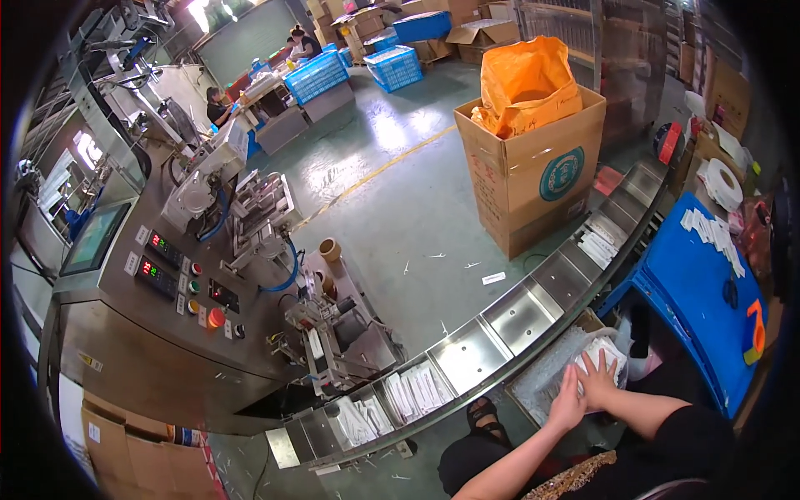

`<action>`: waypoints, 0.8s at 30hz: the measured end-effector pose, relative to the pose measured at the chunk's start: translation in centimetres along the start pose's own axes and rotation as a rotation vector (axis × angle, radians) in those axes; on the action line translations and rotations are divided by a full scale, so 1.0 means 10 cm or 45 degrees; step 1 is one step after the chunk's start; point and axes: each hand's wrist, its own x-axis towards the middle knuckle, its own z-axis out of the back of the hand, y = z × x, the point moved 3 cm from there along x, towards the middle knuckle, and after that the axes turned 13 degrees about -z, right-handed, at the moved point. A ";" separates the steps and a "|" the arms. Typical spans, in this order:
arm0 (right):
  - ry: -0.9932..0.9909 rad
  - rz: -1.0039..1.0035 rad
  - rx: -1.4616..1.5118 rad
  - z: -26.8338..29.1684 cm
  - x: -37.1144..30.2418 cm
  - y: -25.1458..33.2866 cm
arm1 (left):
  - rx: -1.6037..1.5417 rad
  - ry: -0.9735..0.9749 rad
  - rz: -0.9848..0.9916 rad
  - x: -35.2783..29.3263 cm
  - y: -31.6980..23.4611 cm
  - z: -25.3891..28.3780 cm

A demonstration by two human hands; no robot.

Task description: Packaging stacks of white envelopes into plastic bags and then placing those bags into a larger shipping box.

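A yellow line (375, 177) crosses the glossy floor (383, 250); bright lights (199, 14) shine near a grey-green wall (250, 37).

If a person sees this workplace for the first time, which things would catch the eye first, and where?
Probably the bright orange bag first, rising from a tall cardboard box right of centre. Next, perhaps, the curved metal conveyor, sweeping from lower left to upper right, with white packets in some trays. At lower right, the left hand and right hand meet at a white bundle.
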 end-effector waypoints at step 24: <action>0.913 -0.201 1.360 0.52 1.21 2.96 | -0.173 -0.107 -0.242 -0.16 0.30 0.03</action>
